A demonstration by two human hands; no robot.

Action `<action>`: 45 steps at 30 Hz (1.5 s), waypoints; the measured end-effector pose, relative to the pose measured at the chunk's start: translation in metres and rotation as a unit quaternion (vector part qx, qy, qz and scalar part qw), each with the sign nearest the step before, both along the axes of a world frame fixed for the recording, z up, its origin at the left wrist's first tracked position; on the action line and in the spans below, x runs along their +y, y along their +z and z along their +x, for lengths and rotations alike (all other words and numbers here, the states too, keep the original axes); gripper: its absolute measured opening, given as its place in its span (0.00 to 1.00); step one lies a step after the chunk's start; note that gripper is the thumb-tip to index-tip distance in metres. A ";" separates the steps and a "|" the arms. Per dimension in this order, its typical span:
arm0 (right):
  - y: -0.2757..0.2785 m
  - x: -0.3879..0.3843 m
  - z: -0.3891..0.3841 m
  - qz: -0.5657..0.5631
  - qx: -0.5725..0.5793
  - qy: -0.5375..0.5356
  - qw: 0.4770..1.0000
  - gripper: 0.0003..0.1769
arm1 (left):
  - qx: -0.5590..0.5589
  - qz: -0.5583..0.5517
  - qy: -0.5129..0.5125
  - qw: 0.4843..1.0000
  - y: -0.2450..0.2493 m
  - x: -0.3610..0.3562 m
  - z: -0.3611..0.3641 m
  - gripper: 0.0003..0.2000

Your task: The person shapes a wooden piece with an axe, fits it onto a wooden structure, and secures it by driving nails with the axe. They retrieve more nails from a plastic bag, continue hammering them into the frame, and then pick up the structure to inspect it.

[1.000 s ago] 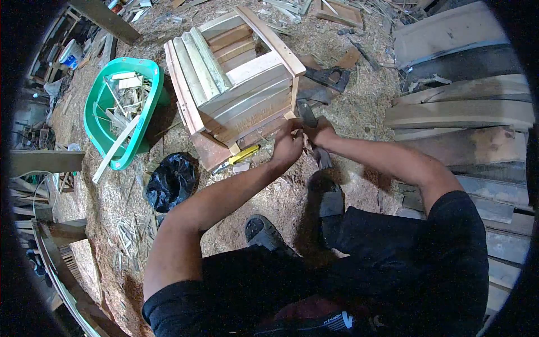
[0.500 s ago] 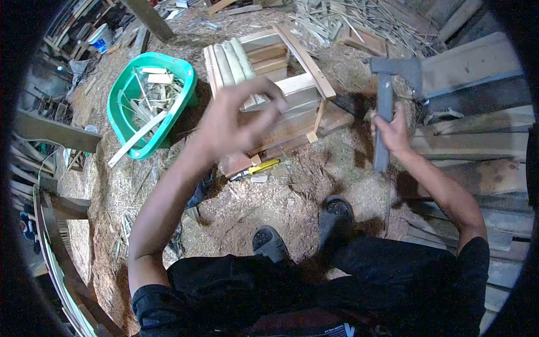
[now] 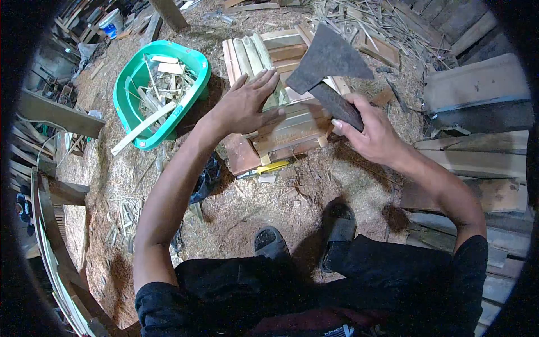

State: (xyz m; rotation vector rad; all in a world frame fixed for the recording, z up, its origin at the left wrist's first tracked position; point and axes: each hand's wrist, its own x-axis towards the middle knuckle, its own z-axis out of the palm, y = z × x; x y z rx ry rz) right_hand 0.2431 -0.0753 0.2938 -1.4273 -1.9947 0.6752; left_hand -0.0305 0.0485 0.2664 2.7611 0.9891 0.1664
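My right hand (image 3: pixel 375 133) is wrapped round the dark handle of a hatchet (image 3: pixel 331 59), whose broad grey blade is raised and flares out over the woodwork. Fingers spread, my left hand (image 3: pixel 242 108) is at the near left part of a small slatted wooden box (image 3: pixel 297 124) and overlaps its pale slats. The box sits on a reddish board (image 3: pixel 241 156) on the ground. A yellow-handled tool (image 3: pixel 273 166) lies along the near side of that board.
To the left stands a green plastic tub (image 3: pixel 122 115) with wood scraps inside and a long strip leaning over its rim. Stacked planks (image 3: pixel 477 149) line the right side. Thin offcuts (image 3: pixel 348 17) are heaped at the back. Sandalled feet (image 3: pixel 338 236) rest on sawdust-covered ground.
The hatchet has swung up and leftward in my right hand, from beside the planks to over the box. My left hand has opened from a curled shape and spread its fingers at the slats.
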 end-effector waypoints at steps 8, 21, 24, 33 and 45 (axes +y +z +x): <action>0.002 0.016 -0.011 -0.032 -0.022 0.037 0.999 0.25 | -0.073 0.063 -0.007 0.995 -0.008 0.001 0.001 0.29; 0.008 0.025 -0.023 -0.040 -0.017 0.019 0.999 0.22 | -0.073 0.077 0.012 0.994 -0.014 0.005 0.001 0.36; 0.015 0.021 -0.021 -0.068 -0.021 0.010 0.997 0.22 | -0.071 0.055 0.024 0.996 -0.014 0.004 0.002 0.38; 0.015 0.025 -0.013 -0.029 -0.062 0.046 0.997 0.20 | -0.070 0.038 0.021 0.997 -0.008 0.002 0.002 0.39; 0.013 0.030 -0.008 -0.009 -0.082 0.071 0.994 0.23 | -0.066 0.035 0.026 0.997 -0.008 0.002 0.001 0.38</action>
